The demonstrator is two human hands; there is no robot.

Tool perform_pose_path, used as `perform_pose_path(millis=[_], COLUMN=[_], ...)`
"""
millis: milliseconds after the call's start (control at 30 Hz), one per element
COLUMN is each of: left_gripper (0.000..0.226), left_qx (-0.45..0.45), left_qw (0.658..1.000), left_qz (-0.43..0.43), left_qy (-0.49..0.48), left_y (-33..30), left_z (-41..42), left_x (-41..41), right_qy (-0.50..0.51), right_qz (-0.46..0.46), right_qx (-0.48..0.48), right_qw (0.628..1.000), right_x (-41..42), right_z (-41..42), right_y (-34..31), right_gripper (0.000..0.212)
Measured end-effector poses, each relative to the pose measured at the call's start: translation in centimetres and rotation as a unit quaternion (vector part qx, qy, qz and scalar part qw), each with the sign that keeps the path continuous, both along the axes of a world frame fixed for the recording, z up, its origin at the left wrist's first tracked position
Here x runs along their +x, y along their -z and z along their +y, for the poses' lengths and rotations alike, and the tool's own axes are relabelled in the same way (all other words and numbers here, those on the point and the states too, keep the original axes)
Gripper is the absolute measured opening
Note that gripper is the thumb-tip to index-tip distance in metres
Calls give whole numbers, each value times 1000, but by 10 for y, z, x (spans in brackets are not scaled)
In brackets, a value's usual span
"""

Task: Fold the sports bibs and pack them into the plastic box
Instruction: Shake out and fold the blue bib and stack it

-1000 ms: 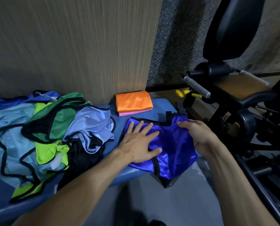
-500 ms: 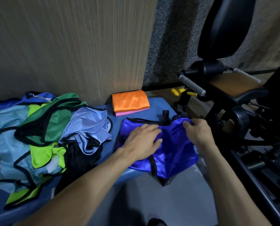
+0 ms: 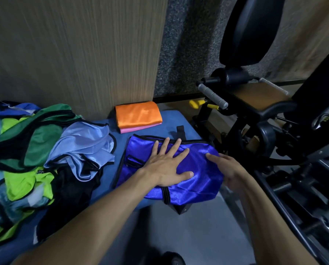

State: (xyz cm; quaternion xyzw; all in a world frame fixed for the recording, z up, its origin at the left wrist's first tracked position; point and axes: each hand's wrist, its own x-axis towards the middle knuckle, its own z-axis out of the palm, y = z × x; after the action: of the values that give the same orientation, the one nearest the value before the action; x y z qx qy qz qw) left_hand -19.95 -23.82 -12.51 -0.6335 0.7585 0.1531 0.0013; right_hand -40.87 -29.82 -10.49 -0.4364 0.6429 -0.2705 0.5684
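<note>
1. Head view, and no readable writing anywhere: a tiny pale mark sits on the lime bib (image 3: pixel 28 180) in the pile, too small to make out, and the purple bib (image 3: pixel 194 169) shows no label or number.
2. The left hand (image 3: pixel 167 167) lies flat on the purple bib, fingers straight and spread, palm down, thumb out toward the right, pressing the shiny cloth onto the tabletop (image 3: pixel 171 121).
3. The right hand (image 3: pixel 230 169) is at the bib's right edge, forefinger stretched along the cloth; its other fingers curl down past the edge, and whether they pinch the fabric or only touch it I cannot tell.
4. The purple bib itself lies at the right end of the blue padded tabletop, black trim along its far edge, its near right corner hanging over the front.
5. Just behind it, against the wood-grain wall panel (image 3: pixel 83 54), sits a folded orange bib (image 3: pixel 137 113) stacked on a folded pink bib (image 3: pixel 140 128).
6. To the left, a loose pile: green bib (image 3: pixel 39 144), light blue bib (image 3: pixel 83 146), the lime one, something black beneath, all tangled and cut off by the left edge.
7. No plastic box in view.
8. Right side: a black gym machine (image 3: pixel 255 104) with a grey grip and yellow knobs, its lower parts dark and hard to read.
</note>
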Motion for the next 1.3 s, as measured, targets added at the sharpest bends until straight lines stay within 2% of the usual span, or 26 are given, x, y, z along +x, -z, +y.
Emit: perform_pose_path(millis=[67, 200, 333, 400, 533, 733, 800, 867, 967, 1033, 1100, 1133, 1233, 1300], left_gripper=[95, 109, 106, 93, 45, 7, 10, 17, 24, 23, 39, 45, 32, 25], left_qx=[7, 24, 13, -22, -121, -115, -116, -119, -94, -71, -66, -67, -75, -77], left_qw=[1000, 1000, 999, 998, 990, 990, 986, 971, 915, 879, 871, 875, 894, 906], left_qz=[-7, -12, 25, 57, 77, 45, 83, 174, 343, 408, 409, 397, 344, 298], left_qy=[4, 17, 26, 26, 0, -67, -84, -110, -193, -238, -263, -268, -277, -289], left_y=[-2, 0, -2, -10, -28, -32, -28, -22, -17, -15, -15, -17, -18, -16], left_z=[1, 2, 5, 9, 22, 46, 50, 54, 56, 53, 48, 46, 40, 36], left_x=[3, 6, 11, 20, 57, 105, 114, 123, 133, 136, 136, 133, 125, 119], right_qy=[-35, -87, -151, -167, -174, -204, -218, -242, -296, -327, -342, -351, -387, -384], right_qz=[-26, -84, -108, -120, -123, -91, -57, -4, 87, 108, 96, 82, 55, 78], right_qx=[-5, -29, -73, -92, -114, -125, -131, -144, -165, -165, -156, -153, -193, -261], right_qw=[999, 992, 980, 974, 970, 967, 965, 959, 937, 924, 922, 920, 900, 882], right_x=[-3, -2, 11, 24, 60, 131, 153, 168, 183, 189, 191, 190, 178, 167], right_z=[4, 13, 21, 24, 28, 40, 45, 49, 53, 55, 54, 53, 54, 54], right_y=[-3, -17, -37, -44, -50, -53, -49, -42, -32, -26, -23, -22, -16, -10], right_gripper=[23, 24, 26, 26, 24, 27, 40, 54, 61, 72, 79, 76, 53, 49])
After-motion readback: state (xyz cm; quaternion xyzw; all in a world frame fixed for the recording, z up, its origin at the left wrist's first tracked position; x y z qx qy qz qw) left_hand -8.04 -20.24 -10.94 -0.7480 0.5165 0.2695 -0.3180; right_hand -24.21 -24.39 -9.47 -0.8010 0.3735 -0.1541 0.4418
